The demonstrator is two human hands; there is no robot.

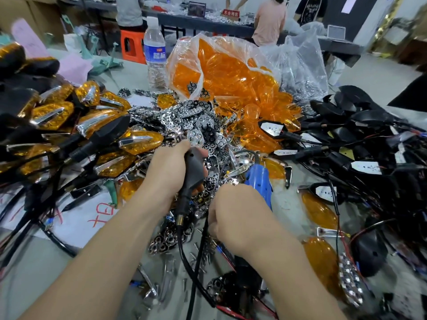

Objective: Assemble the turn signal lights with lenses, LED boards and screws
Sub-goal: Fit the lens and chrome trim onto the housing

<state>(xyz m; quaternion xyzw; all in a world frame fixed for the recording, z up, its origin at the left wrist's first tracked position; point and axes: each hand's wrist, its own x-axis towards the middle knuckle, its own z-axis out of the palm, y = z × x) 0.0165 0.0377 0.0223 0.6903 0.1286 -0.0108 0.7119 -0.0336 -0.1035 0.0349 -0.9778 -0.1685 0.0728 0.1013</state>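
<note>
My left hand [168, 168] grips a black turn signal housing [193, 172] whose stalk and cable trail down toward me. My right hand [235, 213] is curled just below and right of it, over a heap of chrome reflector pieces [198, 125]; what its fingers hold is hidden. A blue electric screwdriver [258, 181] lies just beyond my right hand. Finished lights with orange lenses [138, 140] are stacked on the left. A plastic bag of loose orange lenses [231, 68] stands behind the heap. Black housings with white LED boards [367, 167] and wires crowd the right.
A water bottle [154, 51] stands behind the pile at centre left. Loose orange lenses [320, 213] and a chrome reflector [349, 280] lie near the front right. White paper with red writing [92, 218] covers the table at left. People stand at far tables.
</note>
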